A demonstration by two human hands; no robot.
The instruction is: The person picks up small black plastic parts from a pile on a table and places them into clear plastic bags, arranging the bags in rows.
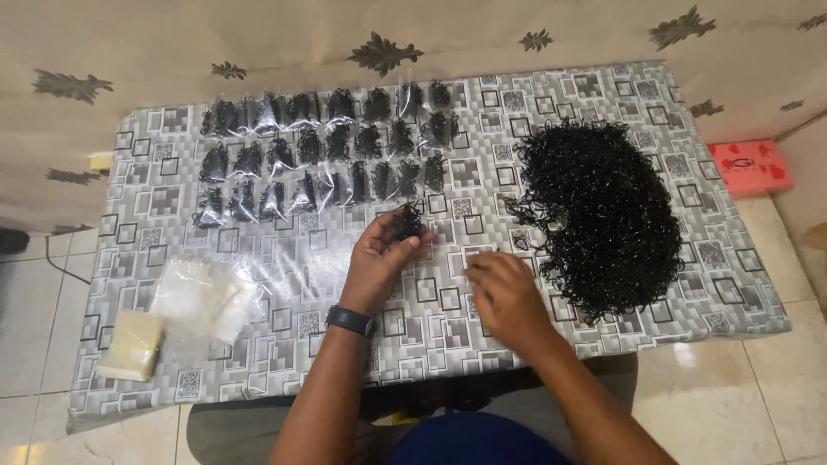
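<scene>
Left hand (pixel 379 254) pinches a small bunch of black rings (pixel 407 222) near the table's (pixel 431 336) middle; right hand (pixel 504 293) rests loosely curled, holding nothing visible, beside the big black ring pile (pixel 603 207); filled bags (pixel 319 155) lie far left

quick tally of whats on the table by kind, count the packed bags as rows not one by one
rows of filled small bags: 3
big pile of black loops: 1
bunch of black loops in the left hand: 1
heap of empty clear bags: 1
banded stack of pale bags: 1
total: 7
</scene>
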